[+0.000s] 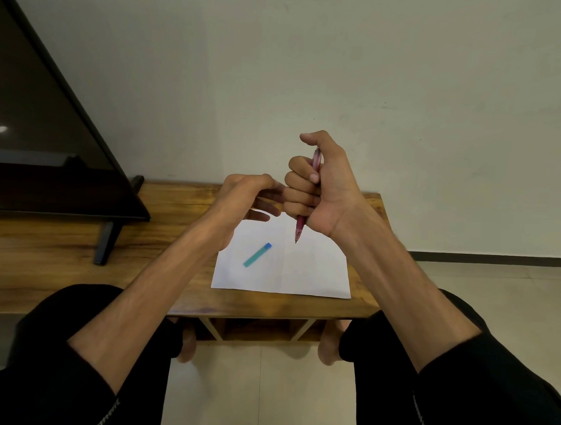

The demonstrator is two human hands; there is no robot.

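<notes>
low wooden table (pixel 158 208) against a pale wall, tv (pixel 37 124) on its left end, white paper (pixel 305 270) with a teal pen cap (pixel 257 254) lying on it. right hand (pixel 321 185) fist clenched round a red pen (pixel 299 229), held upright above the paper, tip down. left hand (pixel 241 195) just beside the fist, fingers loosely out, holding nothing

Both bare forearms are raised in front of the body, with black sleeves (pixel 489 378) ending near the elbows. The right hand (pixel 321 188) is held upright as a fist, its fingers (pixel 301 184) curled round a slim red translucent plastic pen (pixel 300 226) whose tip is pointed down, and the thumb is stuck up free. The left hand (pixel 241 195) is held slightly lower, just beside it, with fingers loosely stretched toward the right fist. Whether contact is made cannot be told.
</notes>
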